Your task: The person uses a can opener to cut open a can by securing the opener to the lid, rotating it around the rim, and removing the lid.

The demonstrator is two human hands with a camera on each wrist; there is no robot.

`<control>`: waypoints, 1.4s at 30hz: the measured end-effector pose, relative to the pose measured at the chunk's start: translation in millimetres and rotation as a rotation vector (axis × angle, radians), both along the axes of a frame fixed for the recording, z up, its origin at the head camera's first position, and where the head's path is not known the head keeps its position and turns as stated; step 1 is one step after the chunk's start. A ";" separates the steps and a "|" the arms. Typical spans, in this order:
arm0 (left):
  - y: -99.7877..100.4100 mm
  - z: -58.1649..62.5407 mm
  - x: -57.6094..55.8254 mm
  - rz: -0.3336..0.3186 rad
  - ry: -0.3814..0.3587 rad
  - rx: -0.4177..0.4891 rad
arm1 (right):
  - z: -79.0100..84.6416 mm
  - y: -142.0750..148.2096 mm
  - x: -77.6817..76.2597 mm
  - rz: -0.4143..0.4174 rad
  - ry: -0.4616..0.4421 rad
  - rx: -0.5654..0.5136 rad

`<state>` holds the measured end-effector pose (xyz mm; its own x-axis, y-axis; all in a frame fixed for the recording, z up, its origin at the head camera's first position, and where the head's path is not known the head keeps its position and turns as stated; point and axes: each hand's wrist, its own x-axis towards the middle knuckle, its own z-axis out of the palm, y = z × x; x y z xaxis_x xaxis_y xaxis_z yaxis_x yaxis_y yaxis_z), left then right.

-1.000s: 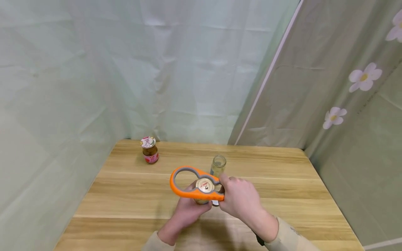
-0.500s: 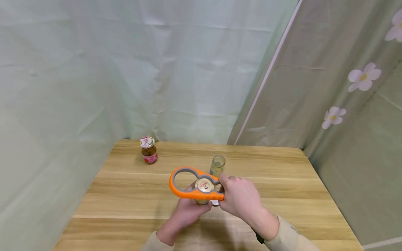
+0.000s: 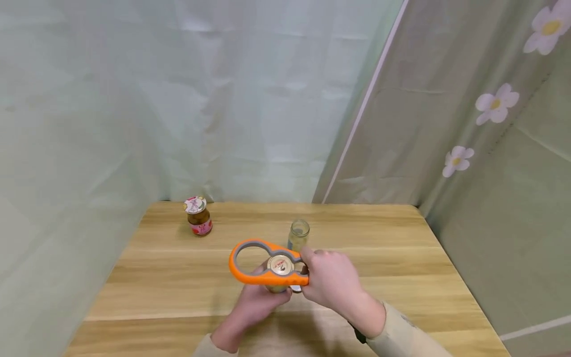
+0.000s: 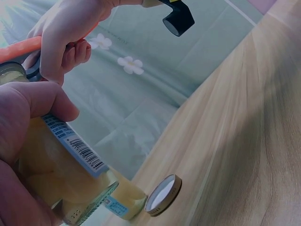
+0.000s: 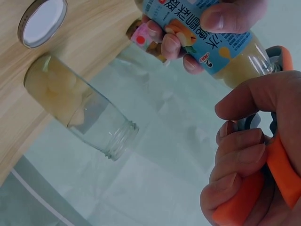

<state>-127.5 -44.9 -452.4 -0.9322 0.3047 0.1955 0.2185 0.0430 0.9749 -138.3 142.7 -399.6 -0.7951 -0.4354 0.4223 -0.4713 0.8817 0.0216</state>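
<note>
Left hand [image 3: 258,301] wrapped round a blue-labelled fruit jar [image 4: 66,160]
Right hand [image 3: 333,278] grips the orange jar opener [image 3: 267,278] encircling its gold lid [image 3: 280,266].

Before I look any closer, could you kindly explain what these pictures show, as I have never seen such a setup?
Of course. There is no robot here, only a person's two bare hands. The wide picture comes from a camera worn on the head, looking forward and down; the two close ones come from a camera on each wrist, so they look tilted.

The left hand grips a blue-labelled glass jar. The right hand holds an orange-and-gray jar opener, which sits around that jar's gold lid.

On the wooden table stand an open glass jar with pale pieces inside and, farther left, a pink-labelled jar with its lid on. A loose lid lies near the open one, white inside up.
</note>
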 end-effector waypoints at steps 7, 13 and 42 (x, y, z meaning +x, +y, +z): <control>0.0 0.0 1.0 -0.103 0.063 0.076 | -2.8 2.4 0.6 0.006 0.020 -0.007; -1.7 -0.4 -0.9 -0.087 0.120 0.074 | -1.5 1.7 -2.5 0.024 0.029 -0.001; -7.0 -1.2 -4.8 -0.261 0.300 0.055 | -1.3 9.6 -3.9 0.093 0.027 0.002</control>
<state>-132.3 -51.9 -453.6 -0.7238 0.5056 0.4695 0.4903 -0.1018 0.8656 -142.1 152.2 -400.9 -0.7397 -0.5075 0.4419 -0.5501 0.8343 0.0373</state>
